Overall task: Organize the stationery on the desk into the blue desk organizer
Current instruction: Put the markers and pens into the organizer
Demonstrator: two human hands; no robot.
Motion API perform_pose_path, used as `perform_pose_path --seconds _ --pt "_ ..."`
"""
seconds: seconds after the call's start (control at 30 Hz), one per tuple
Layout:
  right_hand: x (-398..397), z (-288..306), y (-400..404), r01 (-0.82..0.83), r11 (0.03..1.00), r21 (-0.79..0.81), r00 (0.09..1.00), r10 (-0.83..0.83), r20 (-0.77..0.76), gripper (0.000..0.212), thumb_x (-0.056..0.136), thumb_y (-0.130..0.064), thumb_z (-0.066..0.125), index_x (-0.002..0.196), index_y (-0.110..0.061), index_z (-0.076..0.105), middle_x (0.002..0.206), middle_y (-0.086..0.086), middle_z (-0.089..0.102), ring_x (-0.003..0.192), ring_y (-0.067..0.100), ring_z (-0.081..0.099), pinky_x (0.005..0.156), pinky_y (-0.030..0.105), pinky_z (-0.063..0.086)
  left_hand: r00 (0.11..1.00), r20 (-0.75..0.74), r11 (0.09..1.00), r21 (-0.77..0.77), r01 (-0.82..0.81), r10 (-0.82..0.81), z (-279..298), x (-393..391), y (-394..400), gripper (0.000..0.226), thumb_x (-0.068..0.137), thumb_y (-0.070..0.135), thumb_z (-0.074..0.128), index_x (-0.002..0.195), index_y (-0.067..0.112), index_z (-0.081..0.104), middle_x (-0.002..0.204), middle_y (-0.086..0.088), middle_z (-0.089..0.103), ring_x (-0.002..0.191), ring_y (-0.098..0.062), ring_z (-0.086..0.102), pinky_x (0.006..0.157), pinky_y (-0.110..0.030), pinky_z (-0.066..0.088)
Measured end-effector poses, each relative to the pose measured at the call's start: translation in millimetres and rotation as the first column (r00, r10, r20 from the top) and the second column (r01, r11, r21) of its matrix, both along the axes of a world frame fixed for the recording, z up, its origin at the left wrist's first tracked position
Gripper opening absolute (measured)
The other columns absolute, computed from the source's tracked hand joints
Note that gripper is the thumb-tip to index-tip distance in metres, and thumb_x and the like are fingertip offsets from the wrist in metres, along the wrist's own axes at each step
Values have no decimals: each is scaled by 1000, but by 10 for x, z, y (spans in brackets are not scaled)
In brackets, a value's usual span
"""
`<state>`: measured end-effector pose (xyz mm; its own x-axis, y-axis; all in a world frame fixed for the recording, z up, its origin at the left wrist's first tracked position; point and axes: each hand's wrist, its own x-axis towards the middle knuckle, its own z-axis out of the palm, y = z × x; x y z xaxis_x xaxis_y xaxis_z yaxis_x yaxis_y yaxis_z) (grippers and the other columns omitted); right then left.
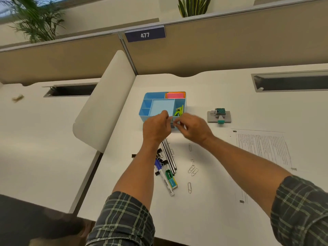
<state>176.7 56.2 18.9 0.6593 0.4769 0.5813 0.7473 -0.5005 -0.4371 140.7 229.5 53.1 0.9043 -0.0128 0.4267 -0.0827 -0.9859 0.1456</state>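
The blue desk organizer (147, 103) stands mid-desk. Its back right compartment holds pink and orange sticky notes (175, 95), its right compartment a green item (179, 111), and its middle a pale blue pad (162, 106). My left hand (156, 127) and my right hand (192, 128) meet at the organizer's front edge, fingers curled toward each other. A small dark grey thing (172, 124) shows between them, too blurred to tell who holds it. Black pencils (170, 157), binder clips (160, 153), a white marker (164, 176) and a green box (171, 179) lie under my left forearm.
Several paper clips (192, 170) are scattered between my arms. A grey and teal device (219, 116) sits right of the organizer, with a printed sheet (262, 148) in front of it. A white divider panel (104, 103) rises at the left. Cable slots (291, 82) line the back.
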Motion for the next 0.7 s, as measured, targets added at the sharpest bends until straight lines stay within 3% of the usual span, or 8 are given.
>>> perform_pose_path --seconds 0.1,0.23,0.33,0.43,0.57,0.7 --pt "-385 -141 90 -129 984 -125 990 121 -69 10 90 -24 70 99 -20 72 87 -4 71 64 11 59 54 30 54 975 -196 992 -47 -113 102 -28 -241 105 33 96 43 53 78 17 63 70 0 67 63 -23 61 55 -30 48" --pt "-778 -113 328 -255 895 -367 942 145 -301 20 95 -42 60 104 -29 73 101 -7 71 87 17 66 68 34 52 872 -462 978 -39 -203 163 -70 -530 332 39 92 47 54 65 19 56 67 1 61 67 -24 61 59 -29 45" --pt "-972 -111 507 -257 818 -514 940 88 -331 29 95 -52 56 98 -28 71 95 -6 71 83 17 63 67 31 47 851 -473 949 -88 -302 227 -63 -741 482 45 91 49 56 60 16 56 57 3 55 58 -21 54 54 -26 36" --pt "-1098 -140 610 -223 801 -555 933 10 -360 31 92 -59 57 99 -30 69 93 -7 70 79 15 58 65 29 39 820 -518 923 -136 -360 243 -54 -908 618 44 87 52 61 61 17 57 56 2 59 56 -18 59 54 -25 38" --pt "-1182 -150 674 -149 785 -601 928 -99 -360 35 89 -63 58 104 -33 66 92 -7 69 82 16 62 69 30 46 721 -657 938 -58 -340 221 -58 -1060 714 42 79 60 66 67 21 59 65 5 64 64 -14 61 55 -25 40" --pt "-1236 -171 685 -121 755 -645 911 -174 -374 39 88 -67 57 94 -29 64 84 -5 66 78 15 62 70 32 50 679 -669 927 41 -373 303 -98 -1136 780 41 86 59 62 88 18 64 88 -1 68 83 -21 64 67 -31 48"
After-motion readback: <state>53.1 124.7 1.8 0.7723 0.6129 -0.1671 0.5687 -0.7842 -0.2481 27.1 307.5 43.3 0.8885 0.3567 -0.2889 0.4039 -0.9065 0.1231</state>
